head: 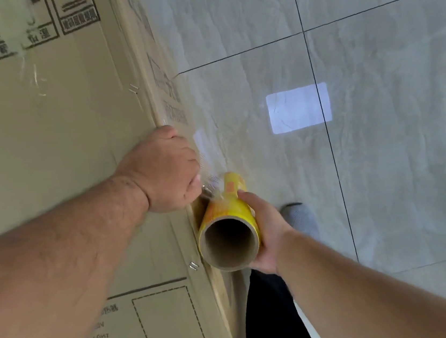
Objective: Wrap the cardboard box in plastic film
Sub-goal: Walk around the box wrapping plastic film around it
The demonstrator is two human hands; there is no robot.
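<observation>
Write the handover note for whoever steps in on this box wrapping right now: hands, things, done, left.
Left hand: fingers curled over the top edge of the cardboard box, apparently pinning the plastic film there.
Right hand: grips the yellow film roll beside the box's edge, open core end facing the camera.
Film: a stretch runs from the roll up to the left hand; some film already lies glossy over the box's top and side.
Box: stands on the grey tiled floor.
Done: wrapping is under way.
Left: how much of the box remains bare is not visible; carry the roll on round, then cut and press down the end.
</observation>
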